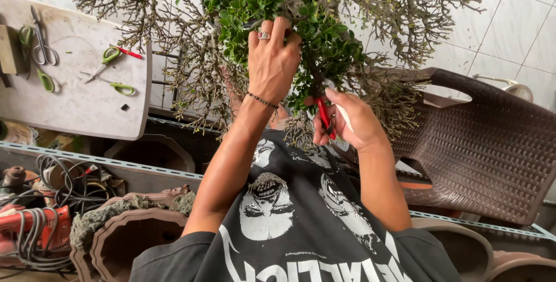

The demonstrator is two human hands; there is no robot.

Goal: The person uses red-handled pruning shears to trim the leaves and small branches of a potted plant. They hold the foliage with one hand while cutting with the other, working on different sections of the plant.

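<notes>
Over on the left, a pale round table [75,102] carries green-handled scissors [113,56] and steel shears [40,41], with a tangle of power tools and cables [40,212] and empty brown pots [133,235] below. Centre stage, the left hand [272,62], ring and beaded bracelet showing, is curled tight around a leafy twig of the bonsai tree [272,4], which spreads right in front of the person. Just right, the right hand [347,120] is clenched on red-handled pruning shears [324,117] among the lower branches, and a brown woven plastic chair [486,143] sits beyond.
</notes>
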